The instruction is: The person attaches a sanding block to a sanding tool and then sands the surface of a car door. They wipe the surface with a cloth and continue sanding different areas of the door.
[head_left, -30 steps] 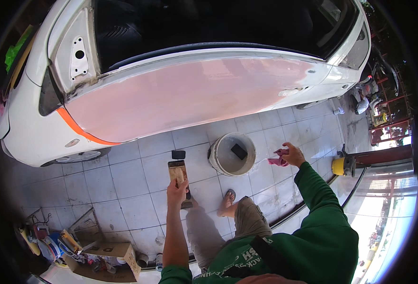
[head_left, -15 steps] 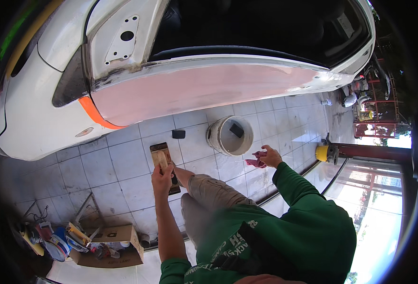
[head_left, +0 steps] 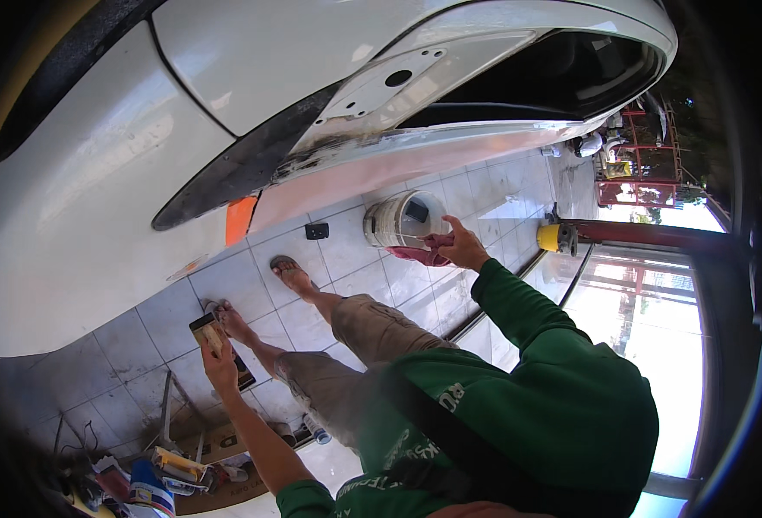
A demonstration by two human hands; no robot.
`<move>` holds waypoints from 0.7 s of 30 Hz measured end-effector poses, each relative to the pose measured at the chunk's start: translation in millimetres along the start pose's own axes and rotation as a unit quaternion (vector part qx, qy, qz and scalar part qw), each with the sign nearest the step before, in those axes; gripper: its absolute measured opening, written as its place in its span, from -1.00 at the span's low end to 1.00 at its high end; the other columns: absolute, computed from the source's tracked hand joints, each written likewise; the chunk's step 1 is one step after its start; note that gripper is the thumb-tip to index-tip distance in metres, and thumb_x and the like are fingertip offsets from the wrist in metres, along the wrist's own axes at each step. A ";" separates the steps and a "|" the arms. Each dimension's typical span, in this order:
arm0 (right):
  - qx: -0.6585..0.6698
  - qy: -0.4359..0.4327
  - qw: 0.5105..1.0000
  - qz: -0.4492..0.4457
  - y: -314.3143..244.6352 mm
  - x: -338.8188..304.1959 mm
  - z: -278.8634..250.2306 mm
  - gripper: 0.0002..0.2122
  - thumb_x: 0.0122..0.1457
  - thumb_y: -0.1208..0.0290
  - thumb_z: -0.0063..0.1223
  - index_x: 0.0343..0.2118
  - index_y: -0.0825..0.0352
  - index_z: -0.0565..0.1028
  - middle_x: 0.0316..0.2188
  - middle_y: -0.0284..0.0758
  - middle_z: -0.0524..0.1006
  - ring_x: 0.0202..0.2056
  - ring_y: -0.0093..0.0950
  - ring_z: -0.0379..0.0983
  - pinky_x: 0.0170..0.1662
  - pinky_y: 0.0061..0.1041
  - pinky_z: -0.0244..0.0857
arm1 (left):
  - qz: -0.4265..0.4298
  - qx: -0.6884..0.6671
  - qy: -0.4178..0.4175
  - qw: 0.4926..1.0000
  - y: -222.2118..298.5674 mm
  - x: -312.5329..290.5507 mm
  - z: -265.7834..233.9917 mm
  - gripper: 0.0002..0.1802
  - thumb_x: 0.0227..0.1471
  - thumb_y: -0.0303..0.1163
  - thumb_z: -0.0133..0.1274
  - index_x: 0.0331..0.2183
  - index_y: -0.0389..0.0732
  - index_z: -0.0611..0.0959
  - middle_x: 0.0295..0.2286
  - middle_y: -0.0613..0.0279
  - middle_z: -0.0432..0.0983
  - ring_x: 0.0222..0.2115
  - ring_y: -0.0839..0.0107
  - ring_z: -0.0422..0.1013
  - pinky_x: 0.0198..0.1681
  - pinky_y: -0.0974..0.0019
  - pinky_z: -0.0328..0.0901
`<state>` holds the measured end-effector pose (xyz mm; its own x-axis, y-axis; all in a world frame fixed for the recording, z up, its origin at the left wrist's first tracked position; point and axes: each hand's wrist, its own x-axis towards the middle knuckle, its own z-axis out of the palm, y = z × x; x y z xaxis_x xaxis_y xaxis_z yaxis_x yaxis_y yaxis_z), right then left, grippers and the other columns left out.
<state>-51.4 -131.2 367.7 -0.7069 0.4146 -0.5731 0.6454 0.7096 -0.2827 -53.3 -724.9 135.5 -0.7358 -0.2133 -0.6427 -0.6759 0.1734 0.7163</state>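
My left hand (head_left: 220,366) grips the wooden handle of a long, flat sanding block (head_left: 245,376), held low over the tiles near my foot. In my right hand (head_left: 466,248) is a damp-looking pink rag (head_left: 414,255), pinched at one end. It droops against the near side of a dirty white bucket (head_left: 387,223). A dark rectangular pad (head_left: 416,210) shows inside the bucket. On the floor left of the bucket lies a small black block (head_left: 316,230). Beyond stands a white car (head_left: 96,233), its door panel (head_left: 372,175) dull pink, with an orange patch (head_left: 240,217) at the edge.
A cardboard box (head_left: 226,496) and assorted tools (head_left: 174,470) sit at the lower left, beside thin metal legs (head_left: 165,406). At the right stand a yellow and black container (head_left: 556,237) and a glass pane (head_left: 648,319). My sandalled feet (head_left: 288,272) are on the tiled floor.
My view and body have shifted left along the car, toward its front fender. The sanding block has moved left and lower. The rag has come against the bucket.
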 end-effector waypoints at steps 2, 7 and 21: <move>0.006 0.043 0.999 0.016 -31.0 -21.4 -0.7 -0.11 0.04 0.47 0.23 0.41 0.50 -0.03 -0.12 -0.21 0.73 -0.02 -0.31 0.66 0.14 -0.43 0.42 | 0.027 0.099 -0.005 0.995 -31.9 41.7 -32.7 -0.28 0.17 -0.29 0.26 0.29 -0.25 0.42 -0.13 0.10 0.61 -0.39 0.41 0.52 -0.34 0.35 0.46; -0.004 0.145 0.988 0.050 -39.7 -20.9 7.5 0.01 -0.02 0.42 0.26 0.49 0.44 -0.09 -0.24 -0.10 0.68 -0.19 -0.31 0.65 -0.03 -0.40 0.48 | 0.045 0.193 -0.043 0.979 -77.3 74.9 -92.3 -0.23 0.14 -0.23 0.28 0.31 -0.16 0.41 -0.06 -0.04 0.62 -0.29 0.27 0.59 -0.29 0.24 0.51; 0.148 0.250 0.945 0.153 -54.8 -39.9 25.8 -0.01 -0.02 0.42 0.26 0.47 0.51 -0.07 -0.24 -0.13 0.59 -0.50 -0.49 0.52 -0.56 -0.48 0.39 | -0.179 0.189 -0.143 0.955 -245.2 45.4 -179.2 -0.20 0.08 -0.09 0.27 0.27 -0.20 0.43 0.12 -0.18 0.49 0.07 -0.16 0.48 0.16 -0.03 0.36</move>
<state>-51.0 -201.4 386.2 -0.4752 0.8438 -0.2494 0.8420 0.3539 -0.4071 86.5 -949.4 -20.7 -0.3992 -0.0629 -0.9147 -0.8134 0.4847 0.3217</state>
